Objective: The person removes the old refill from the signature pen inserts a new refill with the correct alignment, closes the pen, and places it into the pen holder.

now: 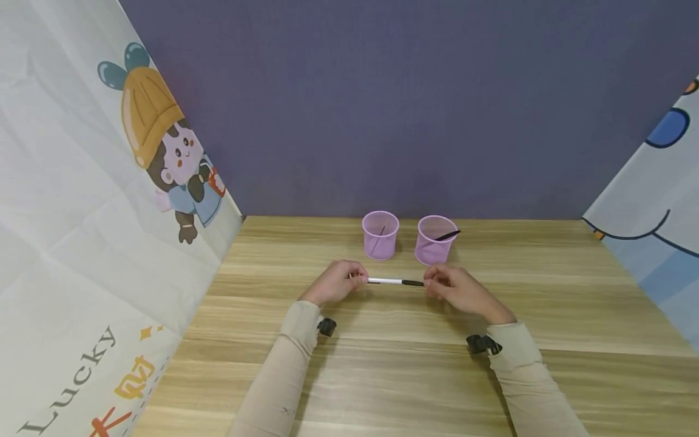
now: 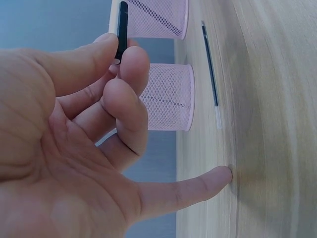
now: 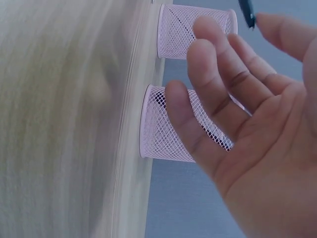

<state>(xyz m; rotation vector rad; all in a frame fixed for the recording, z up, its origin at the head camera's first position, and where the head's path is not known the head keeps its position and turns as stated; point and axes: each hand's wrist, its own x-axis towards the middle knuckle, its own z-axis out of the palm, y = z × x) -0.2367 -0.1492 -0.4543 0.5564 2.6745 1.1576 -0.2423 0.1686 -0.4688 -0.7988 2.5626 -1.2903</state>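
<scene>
A pen (image 1: 388,280) with a white barrel and a black right end lies level above the table between both hands. My left hand (image 1: 335,283) pinches its left end between thumb and index finger; the left wrist view shows a dark end piece (image 2: 122,32) there. The left little finger (image 2: 198,186) stretches down to the tabletop. My right hand (image 1: 459,292) is at the black end, its thumb (image 3: 282,29) against or very near the tip (image 3: 246,12), the other fingers loosely bent and apart from it. A thin dark pen refill (image 2: 210,69) rests on the table nearby.
Two pink mesh cups stand just beyond the hands: the left cup (image 1: 380,247) holds a thin dark stick, the right cup (image 1: 431,252) a black pen-like piece leaning over its rim. A dark panel (image 1: 409,109) rises behind the wooden table (image 1: 393,376); printed sheets hang at both sides.
</scene>
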